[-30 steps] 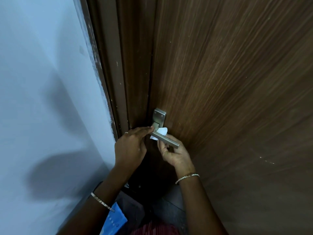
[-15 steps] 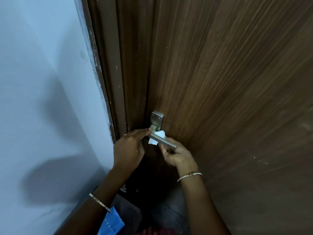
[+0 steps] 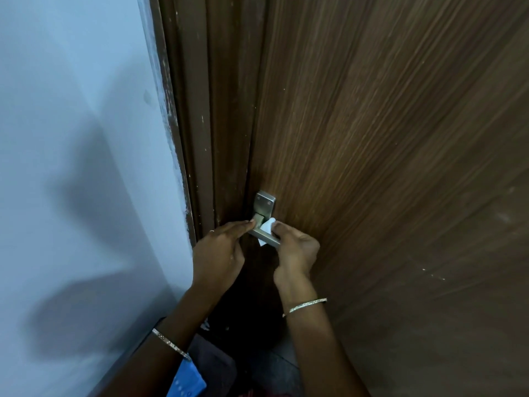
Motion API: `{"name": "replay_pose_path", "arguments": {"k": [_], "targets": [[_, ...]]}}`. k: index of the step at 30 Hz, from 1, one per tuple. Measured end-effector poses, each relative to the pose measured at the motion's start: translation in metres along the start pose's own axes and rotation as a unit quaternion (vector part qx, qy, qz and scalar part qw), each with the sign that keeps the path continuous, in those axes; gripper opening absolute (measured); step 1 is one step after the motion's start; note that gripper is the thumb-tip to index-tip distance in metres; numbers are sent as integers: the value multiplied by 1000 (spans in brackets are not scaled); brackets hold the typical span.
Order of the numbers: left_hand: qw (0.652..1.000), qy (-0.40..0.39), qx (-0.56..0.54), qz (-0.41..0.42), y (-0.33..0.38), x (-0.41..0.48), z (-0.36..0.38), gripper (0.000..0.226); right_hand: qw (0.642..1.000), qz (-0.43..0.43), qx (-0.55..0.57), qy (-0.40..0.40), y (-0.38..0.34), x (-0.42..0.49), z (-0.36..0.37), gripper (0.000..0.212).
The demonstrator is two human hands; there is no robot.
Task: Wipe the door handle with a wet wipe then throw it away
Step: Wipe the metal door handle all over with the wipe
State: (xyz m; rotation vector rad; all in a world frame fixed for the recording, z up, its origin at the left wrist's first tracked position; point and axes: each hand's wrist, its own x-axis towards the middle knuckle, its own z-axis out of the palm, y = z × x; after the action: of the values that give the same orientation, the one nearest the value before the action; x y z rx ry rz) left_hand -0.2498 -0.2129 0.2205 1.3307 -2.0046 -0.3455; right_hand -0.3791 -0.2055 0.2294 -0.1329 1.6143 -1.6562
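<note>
White and limp, the wet wipe (image 3: pixel 266 226) is light and soft, best pinched in a fold, we judge; the metal door handle (image 3: pixel 264 204) is stiff, probably slick once damp. Our right hand (image 3: pixel 296 249), at 3 o'clock of the lever, pinches the wipe against it. Our left hand (image 3: pixel 219 253), at 9 o'clock, has fingers (image 3: pixel 243 225) straight, tips touching the pivot end.

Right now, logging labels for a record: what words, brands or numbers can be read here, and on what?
No text can be read.
Blue pack: pale marks, too small and blurred to read.
Handle, wipe, door: no text shows.
</note>
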Motion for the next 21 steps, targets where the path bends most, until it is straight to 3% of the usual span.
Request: {"name": "replay_pose_path", "arguments": {"k": [3,7,14,19,21], "targets": [[1000,0,4,0,2,-1,-1,54,978,-144,-149,14,7,-6,-2,14],[1000,3,1,4,2,0,-2,54,911,-284,-295,43,-5,-13,2,11],[1000,8,-3,8,-1,-2,1,57,867,-400,-293,56,-14,-23,8,10],[1000,3,6,4,2,1,-3,52,801,-535,-268,12,-22,-26,12,12],[1000,6,14,-9,5,1,-6,46,791,-546,-275,-15,-27,-23,15,12]]}}
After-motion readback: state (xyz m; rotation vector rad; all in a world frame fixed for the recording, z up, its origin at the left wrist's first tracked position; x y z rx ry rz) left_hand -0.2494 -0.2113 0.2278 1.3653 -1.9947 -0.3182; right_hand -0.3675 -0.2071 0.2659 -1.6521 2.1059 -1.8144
